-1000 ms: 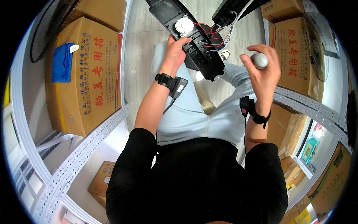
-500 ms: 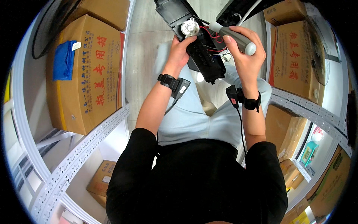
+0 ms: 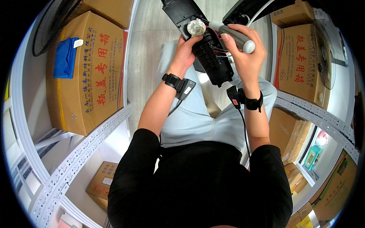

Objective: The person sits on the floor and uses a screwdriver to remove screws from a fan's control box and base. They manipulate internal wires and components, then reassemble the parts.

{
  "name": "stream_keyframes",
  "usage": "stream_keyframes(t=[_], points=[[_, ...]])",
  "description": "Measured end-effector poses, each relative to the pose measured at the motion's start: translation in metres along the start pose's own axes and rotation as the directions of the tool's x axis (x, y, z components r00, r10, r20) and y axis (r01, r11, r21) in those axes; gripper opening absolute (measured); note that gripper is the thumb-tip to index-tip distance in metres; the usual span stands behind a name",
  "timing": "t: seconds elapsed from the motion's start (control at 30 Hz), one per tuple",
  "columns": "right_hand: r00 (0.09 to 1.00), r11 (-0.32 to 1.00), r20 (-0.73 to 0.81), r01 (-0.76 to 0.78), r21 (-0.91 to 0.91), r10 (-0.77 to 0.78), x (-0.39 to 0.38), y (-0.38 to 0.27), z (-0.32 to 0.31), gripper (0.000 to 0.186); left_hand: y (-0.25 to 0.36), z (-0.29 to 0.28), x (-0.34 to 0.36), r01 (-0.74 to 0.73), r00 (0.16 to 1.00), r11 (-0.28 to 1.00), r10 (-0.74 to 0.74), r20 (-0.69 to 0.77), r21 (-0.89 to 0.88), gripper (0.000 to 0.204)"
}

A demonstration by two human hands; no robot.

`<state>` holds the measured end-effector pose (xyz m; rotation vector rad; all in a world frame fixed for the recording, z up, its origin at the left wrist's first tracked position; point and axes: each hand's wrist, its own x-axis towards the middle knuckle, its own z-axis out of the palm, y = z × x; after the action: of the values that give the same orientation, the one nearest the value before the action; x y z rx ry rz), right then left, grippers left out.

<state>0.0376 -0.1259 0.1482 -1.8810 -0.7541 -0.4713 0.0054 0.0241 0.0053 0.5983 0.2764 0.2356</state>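
Head view: black housing (image 3: pixel 209 53) is held near the knees (image 3: pixel 268 93) by the left hand (image 3: pixel 184 57), fingers closed on its edge, partly hidden. Grey-handled tool (image 3: pixel 236 37) is gripped by the right hand (image 3: pixel 249 57), fingers wrapped round it. Red wires (image 3: pixel 218 35) could be snagged if the tool slips.

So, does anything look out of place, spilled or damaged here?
Nothing looks spilled or damaged. One mild oddity: the blue cloth resting on the large carton at left, a loose piece of fabric amid shelved boxes.
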Motion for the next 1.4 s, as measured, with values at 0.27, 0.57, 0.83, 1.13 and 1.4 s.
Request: stream_keyframes(t=[0.27,0.57,0.83,1.13,1.4], points=[[1.0,1.0,0.029,0.008,0.028,-0.009,0.001,0.002,0.012,0.028,-0.003,-0.005,0.002,0.015,1.0,0.999,-0.015,0.008,0.035,0.047],[1.0,1.0,-0.012,0.006,0.021,-0.006,0.001,0.003,0.016,0.027,-0.004,-0.002,0.002,-0.004,1.0,0.998,0.003,0.018,0.059,0.051],[1.0,0.999,-0.005,0.019,0.026,-0.019,-0.001,0.003,0.019,0.026,-0.004,-0.001,0.001,0.004,1.0,1.0,-0.004,0.025,0.025,0.049],[0.999,0.999,-0.036,0.032,0.013,-0.031,-0.002,0.001,0.022,0.026,-0.002,0.001,0.0,0.012,1.0,0.999,-0.012,-0.001,0.035,0.049],[0.998,0.999,-0.042,0.039,0.007,-0.038,-0.003,0.0,0.021,0.024,-0.003,-0.001,0.001,0.014,1.0,0.999,-0.015,0.01,0.034,0.051]])
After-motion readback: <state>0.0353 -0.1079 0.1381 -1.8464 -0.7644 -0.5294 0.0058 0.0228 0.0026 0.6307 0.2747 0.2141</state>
